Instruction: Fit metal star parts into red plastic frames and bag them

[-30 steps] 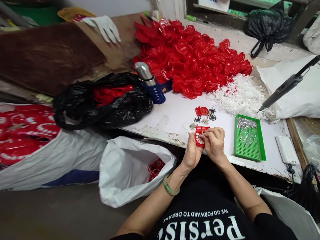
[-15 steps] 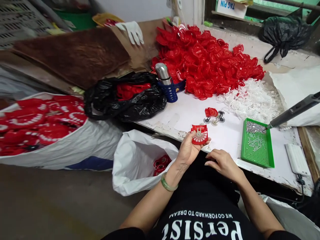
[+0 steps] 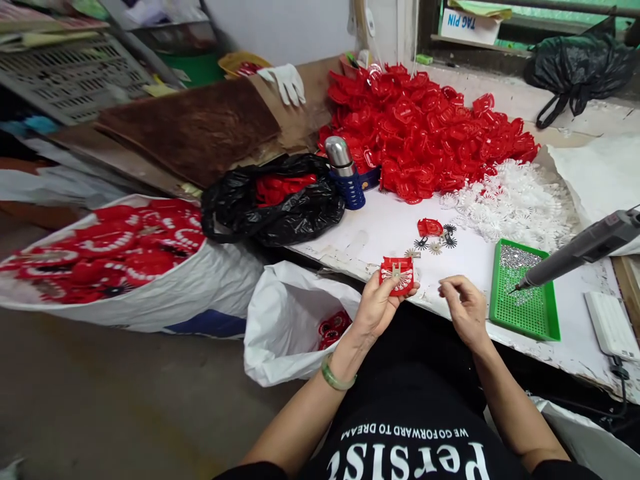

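Observation:
My left hand (image 3: 376, 308) holds a red plastic piece (image 3: 403, 288) with a pale fan-shaped part on its face, above the table's front edge. To the right, my right hand (image 3: 467, 308) is raised with its fingers curled; the fingertips are too small to tell whether anything is between them. Beyond the held piece, another red piece (image 3: 430, 227) lies on the table with several black and beige fan-shaped parts around it. A green tray (image 3: 554, 319) of small shiny bits is right of my right hand, and the tip of a grey pen-like tool (image 3: 575, 253) is over it.
A heap of red pieces (image 3: 425, 133) and a pile of white fan parts (image 3: 515, 203) cover the table's back. Left of them are a flask (image 3: 340, 157) and a black bag (image 3: 300, 223). White sacks (image 3: 273, 327) with red pieces stand below. A white power box (image 3: 607, 323) lies right.
My right hand has moved right, away from the held piece, and its fingers are more curled. The grey tool's tip has shifted left over the tray. The view has turned slightly left.

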Available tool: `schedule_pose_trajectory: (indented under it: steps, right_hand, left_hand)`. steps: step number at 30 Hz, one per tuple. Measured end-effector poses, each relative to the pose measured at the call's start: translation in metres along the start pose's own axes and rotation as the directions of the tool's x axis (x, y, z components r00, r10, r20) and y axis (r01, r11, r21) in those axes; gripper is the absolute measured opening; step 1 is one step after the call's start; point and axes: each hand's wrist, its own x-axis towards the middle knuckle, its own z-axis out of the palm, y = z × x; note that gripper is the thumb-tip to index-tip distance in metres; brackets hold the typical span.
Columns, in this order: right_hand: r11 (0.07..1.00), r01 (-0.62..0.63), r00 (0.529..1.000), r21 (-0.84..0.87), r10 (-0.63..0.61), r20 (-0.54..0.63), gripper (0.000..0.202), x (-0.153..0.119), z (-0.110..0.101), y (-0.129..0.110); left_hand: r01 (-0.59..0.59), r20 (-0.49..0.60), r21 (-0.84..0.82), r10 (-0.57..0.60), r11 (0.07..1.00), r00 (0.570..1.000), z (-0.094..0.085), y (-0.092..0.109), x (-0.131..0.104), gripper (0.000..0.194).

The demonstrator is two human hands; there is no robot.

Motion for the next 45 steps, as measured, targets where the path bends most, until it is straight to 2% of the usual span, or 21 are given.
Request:
schedule_pose_trajectory:
  steps: [1, 2, 3, 4, 5, 6, 7, 8, 9, 10, 12, 15, 19, 24, 28, 32, 39, 45]
  right_hand:
    - [0.994, 0.097, 0.980, -0.051, -0.104, -0.168, 0.010, 0.002, -0.007, 0.003]
    - [0.968, 0.200, 0.902, -0.148, -0.241, -0.358, 0.009, 0.006, -0.017, 0.006]
    - [0.926, 0.256, 0.769, -0.276, -0.368, -0.523, 0.017, 0.011, -0.030, 0.011]
    - [0.884, 0.251, 0.624, -0.394, -0.459, -0.632, 0.030, 0.019, -0.046, 0.017]
    - [0.855, 0.204, 0.511, -0.477, -0.509, -0.693, 0.045, 0.029, -0.063, 0.024]
    - [0.876, 0.103, 0.517, -0.472, -0.453, -0.726, 0.061, 0.041, -0.080, 0.032]
    - [0.902, 0.047, 0.579, -0.430, -0.375, -0.724, 0.066, 0.054, -0.098, 0.042]
    - [0.930, 0.023, 0.664, -0.367, -0.288, -0.690, 0.065, 0.067, -0.114, 0.052]
    - [0.965, -0.023, 0.786, -0.260, -0.144, -0.601, 0.061, 0.079, -0.128, 0.062]
    - [0.986, -0.075, 0.855, -0.147, -0.013, -0.518, 0.058, 0.090, -0.139, 0.072]
    - [0.987, -0.151, 0.862, -0.059, 0.102, -0.496, 0.052, 0.106, -0.150, 0.087]
    - [0.986, -0.164, 0.853, 0.016, 0.150, -0.500, 0.045, 0.109, -0.140, 0.090]
    - [0.981, -0.069, 0.913, 0.182, 0.135, -0.384, 0.045, 0.085, -0.101, 0.059]
    - [0.926, 0.001, 0.903, 0.378, 0.162, -0.398, 0.044, 0.060, -0.045, 0.008]
    - [0.888, 0.020, 0.924, 0.459, 0.159, -0.348, 0.049, 0.053, -0.019, -0.006]
    - [0.867, 0.026, 0.936, 0.497, 0.153, -0.317, 0.057, 0.048, -0.013, -0.006]
    - [0.798, 0.142, 0.941, 0.586, 0.075, -0.330, 0.049, 0.045, -0.011, -0.002]
    - [0.811, 0.120, 0.952, 0.572, 0.070, -0.298, 0.045, 0.045, -0.012, 0.000]
  left_hand:
    - [-0.016, -0.002, 0.022, 0.016, 1.000, 1.000, -0.001, -0.001, 0.000, 0.034]
    - [-0.028, -0.005, 0.041, 0.028, 0.999, 1.000, -0.001, -0.003, 0.000, 0.036]
    - [-0.034, -0.004, 0.059, 0.035, 0.998, 0.999, -0.002, -0.004, 0.000, 0.036]
    - [-0.034, 0.000, 0.073, 0.034, 0.997, 0.999, -0.002, -0.007, 0.000, 0.037]
    - [-0.025, 0.007, 0.083, 0.024, 0.996, 1.000, -0.002, -0.009, 0.001, 0.037]
    - [-0.010, 0.017, 0.090, 0.008, 0.996, 1.000, -0.002, -0.012, 0.001, 0.037]
    - [0.009, 0.030, 0.094, -0.012, 0.996, 0.999, -0.001, -0.015, 0.002, 0.038]
    - [0.029, 0.044, 0.097, -0.033, 0.995, 0.998, 0.001, -0.018, 0.002, 0.038]
    - [0.050, 0.056, 0.097, -0.055, 0.994, 0.997, 0.003, -0.021, 0.002, 0.038]
    - [0.071, 0.065, 0.095, -0.077, 0.993, 0.995, 0.006, -0.025, 0.002, 0.038]
    - [0.107, 0.074, 0.083, -0.113, 0.991, 0.991, 0.011, -0.031, 0.002, 0.036]
    - [0.131, 0.069, 0.063, -0.135, 0.989, 0.988, 0.016, -0.038, 0.005, 0.034]
    - [0.137, 0.079, 0.075, -0.143, 0.988, 0.987, 0.022, -0.046, 0.011, 0.033]
    - [0.172, 0.109, 0.109, -0.184, 0.979, 0.977, 0.039, -0.059, 0.010, 0.039]
    - [0.179, 0.154, 0.134, -0.199, 0.975, 0.968, 0.052, -0.064, 0.004, 0.040]
    - [0.182, 0.171, 0.156, -0.208, 0.971, 0.963, 0.058, -0.062, 0.000, 0.037]
    - [0.211, 0.159, 0.161, -0.236, 0.964, 0.959, 0.061, -0.058, -0.003, 0.031]
    - [0.210, 0.184, 0.170, -0.240, 0.963, 0.953, 0.063, -0.057, -0.002, 0.031]
